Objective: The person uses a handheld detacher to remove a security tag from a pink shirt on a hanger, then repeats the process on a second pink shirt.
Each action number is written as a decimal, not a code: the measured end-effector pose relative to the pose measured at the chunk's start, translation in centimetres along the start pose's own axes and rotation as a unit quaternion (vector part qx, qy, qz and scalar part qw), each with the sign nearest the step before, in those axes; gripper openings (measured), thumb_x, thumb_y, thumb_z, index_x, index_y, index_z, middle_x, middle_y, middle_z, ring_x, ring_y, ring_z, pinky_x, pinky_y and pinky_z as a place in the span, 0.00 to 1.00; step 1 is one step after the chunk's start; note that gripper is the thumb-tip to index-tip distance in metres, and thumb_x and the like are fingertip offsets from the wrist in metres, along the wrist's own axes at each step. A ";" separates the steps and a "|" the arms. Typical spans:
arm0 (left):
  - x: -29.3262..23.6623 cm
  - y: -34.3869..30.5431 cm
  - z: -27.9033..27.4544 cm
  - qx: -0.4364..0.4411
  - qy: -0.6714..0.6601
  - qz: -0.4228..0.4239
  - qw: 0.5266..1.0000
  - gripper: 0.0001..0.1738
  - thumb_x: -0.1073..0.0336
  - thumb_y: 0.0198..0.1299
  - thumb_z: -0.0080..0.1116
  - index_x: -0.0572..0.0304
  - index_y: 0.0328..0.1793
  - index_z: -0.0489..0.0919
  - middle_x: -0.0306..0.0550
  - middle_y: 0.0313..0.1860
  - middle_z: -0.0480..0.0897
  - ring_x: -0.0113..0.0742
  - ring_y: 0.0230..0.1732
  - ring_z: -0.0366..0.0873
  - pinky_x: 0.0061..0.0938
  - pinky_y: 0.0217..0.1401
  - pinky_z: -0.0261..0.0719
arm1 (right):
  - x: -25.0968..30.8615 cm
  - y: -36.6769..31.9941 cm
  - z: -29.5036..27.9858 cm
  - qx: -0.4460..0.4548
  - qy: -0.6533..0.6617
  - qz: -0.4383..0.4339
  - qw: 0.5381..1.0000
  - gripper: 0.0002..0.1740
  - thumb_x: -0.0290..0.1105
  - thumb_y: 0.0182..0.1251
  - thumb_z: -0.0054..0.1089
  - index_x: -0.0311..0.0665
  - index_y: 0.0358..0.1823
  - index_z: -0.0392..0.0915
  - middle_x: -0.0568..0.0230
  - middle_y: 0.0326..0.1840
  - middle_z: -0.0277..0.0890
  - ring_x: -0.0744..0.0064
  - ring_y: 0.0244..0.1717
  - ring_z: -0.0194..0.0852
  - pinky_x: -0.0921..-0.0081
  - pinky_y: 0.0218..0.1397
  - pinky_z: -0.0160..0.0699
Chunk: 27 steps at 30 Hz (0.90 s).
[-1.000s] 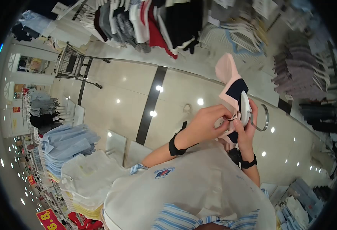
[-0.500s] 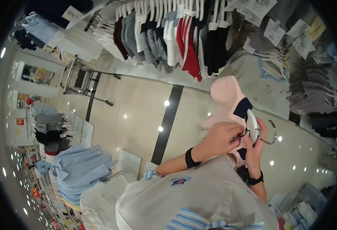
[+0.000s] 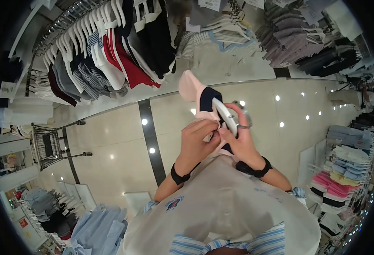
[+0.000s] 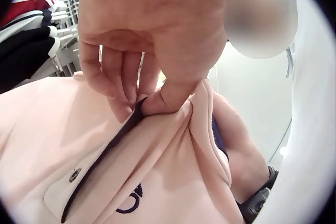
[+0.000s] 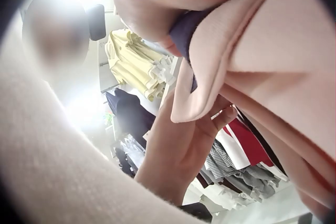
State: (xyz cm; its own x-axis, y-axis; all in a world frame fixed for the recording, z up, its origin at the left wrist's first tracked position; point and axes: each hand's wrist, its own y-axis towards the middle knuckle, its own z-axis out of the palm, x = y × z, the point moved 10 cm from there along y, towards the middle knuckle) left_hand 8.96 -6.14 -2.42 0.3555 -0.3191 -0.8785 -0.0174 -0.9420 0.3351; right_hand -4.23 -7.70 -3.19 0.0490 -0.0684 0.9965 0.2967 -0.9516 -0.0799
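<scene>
A pink polo shirt [image 3: 189,88] with a navy inner collar [image 3: 210,100] hangs on a white clothes hanger [image 3: 225,112] in front of the person's chest. My left hand [image 3: 199,138] pinches the navy-edged front placket [image 4: 97,166] near the neck opening, between thumb and fingertips. Lower on that placket sits a button [image 4: 75,175]. My right hand [image 3: 243,144] grips the hanger at the neck, its thumb on the near side and fingers behind. Beside those fingers is the metal hook [image 3: 245,114]. From below, the right wrist view has the pink collar flap [image 5: 197,95] hiding part of the fingers.
A rail of children's clothes on white hangers [image 3: 106,46] stands ahead to the left, and striped shirts [image 3: 212,49] hang ahead. A shopping cart [image 3: 46,146] is on the tiled floor [image 3: 110,144] at the left. More clothes racks [image 3: 344,165] line the right side.
The head view has swung to the right, so racks and cart sit further left in it. Both hands keep their hold at the shirt's neck, and the hanger stays between them.
</scene>
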 end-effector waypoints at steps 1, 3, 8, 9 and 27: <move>-0.5 0.4 0.8 0.004 -0.014 0.014 1.000 0.11 0.76 0.45 0.70 0.60 0.38 0.84 0.43 0.37 0.87 0.46 0.37 0.86 0.36 0.41 0.83 | 0.5 -0.2 -1.2 -0.026 -0.015 -0.024 0.999 0.38 0.25 0.75 0.61 0.39 0.81 0.53 0.65 0.54 0.74 0.80 0.50 0.72 0.78 0.55 0.74; -1.2 0.9 2.6 0.020 -0.007 0.020 1.000 0.11 0.76 0.46 0.70 0.60 0.38 0.84 0.43 0.37 0.87 0.46 0.37 0.86 0.36 0.40 0.83 | 0.0 -1.0 -3.0 -0.038 0.045 0.012 0.998 0.36 0.26 0.75 0.61 0.38 0.80 0.55 0.65 0.55 0.74 0.78 0.52 0.72 0.76 0.58 0.74; -3.4 2.5 7.3 0.045 0.011 0.051 0.998 0.12 0.77 0.47 0.73 0.65 0.38 0.84 0.48 0.35 0.86 0.47 0.33 0.84 0.34 0.38 0.81 | -0.5 -1.2 -8.4 -0.048 0.011 -0.010 0.999 0.36 0.29 0.75 0.62 0.38 0.79 0.56 0.64 0.54 0.74 0.79 0.51 0.72 0.78 0.55 0.74; -3.9 2.9 8.3 0.048 0.021 0.042 0.998 0.11 0.77 0.47 0.73 0.65 0.38 0.85 0.48 0.34 0.86 0.47 0.33 0.84 0.33 0.38 0.81 | -0.5 -1.2 -9.5 -0.041 0.001 -0.018 0.999 0.36 0.30 0.75 0.62 0.38 0.79 0.56 0.64 0.54 0.75 0.79 0.50 0.72 0.79 0.53 0.74; -12.0 4.8 26.4 0.032 0.208 -0.023 0.977 0.08 0.72 0.52 0.72 0.62 0.38 0.85 0.47 0.33 0.87 0.48 0.31 0.84 0.37 0.35 0.80 | -2.6 -3.3 -27.7 0.096 0.102 -0.006 0.990 0.34 0.28 0.75 0.59 0.40 0.78 0.54 0.46 0.60 0.80 0.59 0.54 0.87 0.66 0.56 0.83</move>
State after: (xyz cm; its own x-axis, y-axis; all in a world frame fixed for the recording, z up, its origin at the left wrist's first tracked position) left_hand -20.05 -9.59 0.80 0.7068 -0.2196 -0.6724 -0.0467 -0.9630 0.2654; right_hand -31.75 -12.67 -4.82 -0.1440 -0.1352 0.9803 0.4727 -0.8797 -0.0519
